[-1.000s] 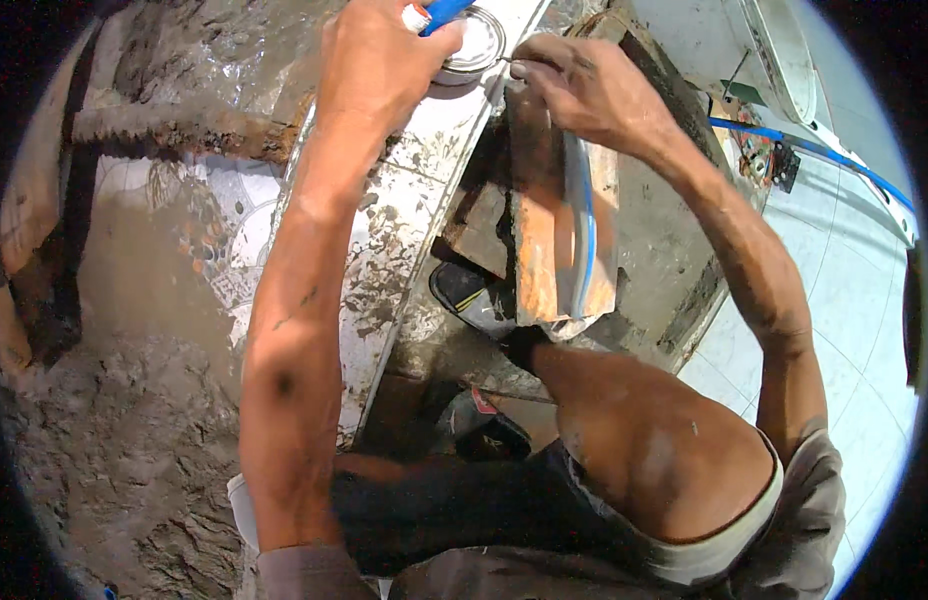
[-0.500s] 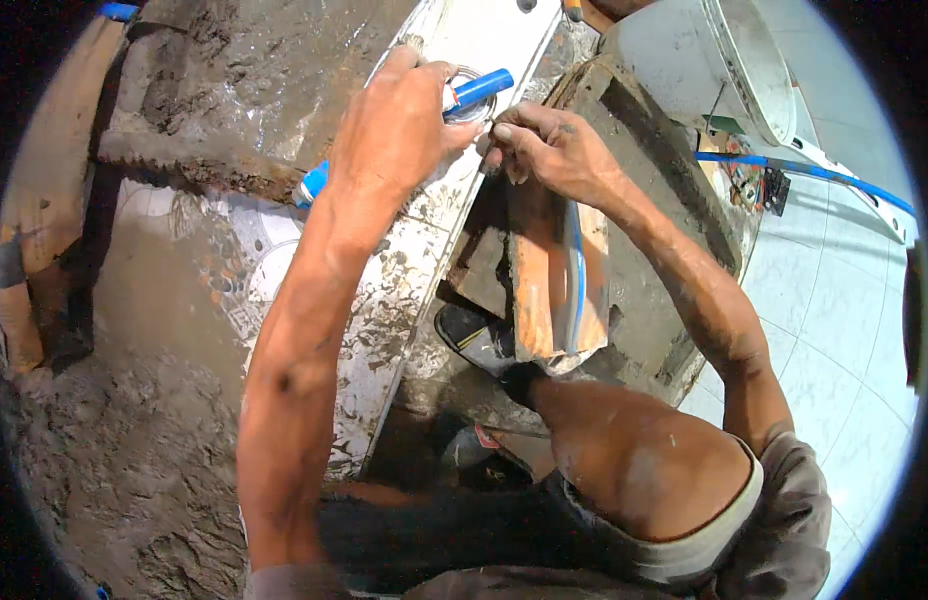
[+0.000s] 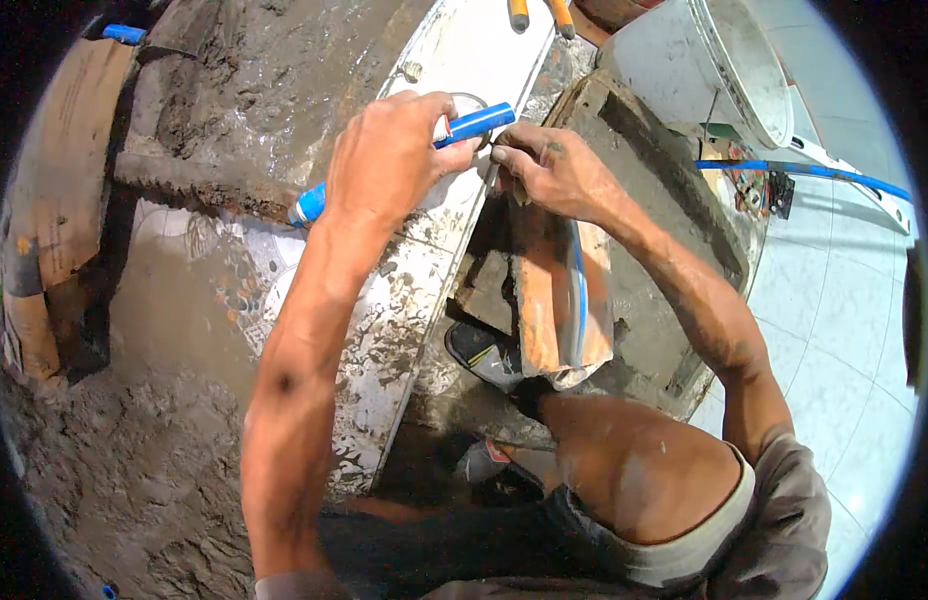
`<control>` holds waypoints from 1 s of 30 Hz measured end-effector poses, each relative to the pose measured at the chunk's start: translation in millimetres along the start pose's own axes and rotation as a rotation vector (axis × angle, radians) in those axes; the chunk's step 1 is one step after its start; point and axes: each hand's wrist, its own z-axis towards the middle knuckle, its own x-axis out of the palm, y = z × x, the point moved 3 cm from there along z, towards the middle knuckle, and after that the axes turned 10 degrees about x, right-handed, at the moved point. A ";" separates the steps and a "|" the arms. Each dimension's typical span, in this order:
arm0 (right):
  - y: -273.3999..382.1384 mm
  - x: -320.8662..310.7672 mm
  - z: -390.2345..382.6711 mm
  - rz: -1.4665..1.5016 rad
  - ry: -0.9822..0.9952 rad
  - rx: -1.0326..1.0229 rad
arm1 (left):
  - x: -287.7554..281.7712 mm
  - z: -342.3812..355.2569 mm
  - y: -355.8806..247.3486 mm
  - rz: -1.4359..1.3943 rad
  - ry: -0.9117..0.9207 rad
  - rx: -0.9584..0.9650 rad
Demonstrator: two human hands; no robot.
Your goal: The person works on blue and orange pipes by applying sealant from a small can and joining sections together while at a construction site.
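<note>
My left hand point(image 3: 389, 160) is closed around a blue pipe point(image 3: 481, 124) whose end sticks out past the thumb. A small white and red patch shows next to the fingers. Blue pipe also shows on the far side of the wrist; whether it is the same piece is hidden by the hand. Beside the fingertips, part of a thin grey ring point(image 3: 471, 100) shows over a mud-spattered white board point(image 3: 369, 400). Close by on the right, my right hand point(image 3: 554, 165) pinches thumb against fingers at the board's edge. What it holds, if anything, I cannot make out.
Wet grey cement point(image 3: 114, 480) spreads on the left, near a brown cardboard piece point(image 3: 69, 170). Below my right hand stands an orange-brown block point(image 3: 539, 310) with a blue-striped strip. A white bucket point(image 3: 674, 75), blue rod point(image 3: 809, 170) and pale floor tiles point(image 3: 814, 300) lie right.
The view has shifted slightly, and two orange handles now show at the top. The blue pipe's end sits a little lower, nearer my right hand. Both hands keep their grips.
</note>
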 end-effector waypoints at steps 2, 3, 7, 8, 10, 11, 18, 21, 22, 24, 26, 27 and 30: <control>-0.6 0.5 1.4 -0.033 -0.018 -0.017 | -2.8 1.4 3.5 -0.013 0.028 0.002; -0.5 0.7 2.4 -0.069 -0.037 -0.035 | -4.4 3.1 5.0 -0.027 0.054 0.004; -0.5 -2.8 1.1 -0.009 -0.003 0.025 | -18.8 22.2 8.2 -0.180 0.049 -0.129; -2.2 -0.9 1.2 -0.003 0.000 0.027 | -18.8 23.1 9.1 -0.178 0.055 -0.132; -5.7 1.5 2.9 0.009 -0.001 0.007 | -19.8 28.7 8.3 -0.135 0.145 -0.142; -7.7 1.1 3.2 0.013 -0.001 0.010 | -20.1 31.2 7.2 -0.114 0.139 -0.149; -12.4 -4.1 -2.5 0.052 0.040 0.044 | -21.4 41.9 25.7 -0.298 0.001 -0.357; -8.6 -9.2 -4.7 0.083 0.031 0.022 | -30.7 59.8 46.0 -0.265 0.025 -0.235; -11.0 -7.7 -6.3 0.116 0.026 0.043 | -28.6 62.4 48.8 -0.255 0.050 -0.207; -19.9 -15.0 -9.8 0.125 0.017 0.073 | -34.6 82.8 14.6 -0.280 0.075 -0.424; -13.1 -16.3 -11.9 0.147 0.024 0.066 | -30.1 95.6 27.3 -0.442 0.059 -0.449; -12.4 -17.6 -12.7 0.180 0.022 0.080 | -24.0 102.9 34.5 -0.440 0.056 -0.448; -8.3 -12.7 -6.7 0.247 0.027 0.077 | -2.6 123.9 65.9 -0.444 0.229 -0.484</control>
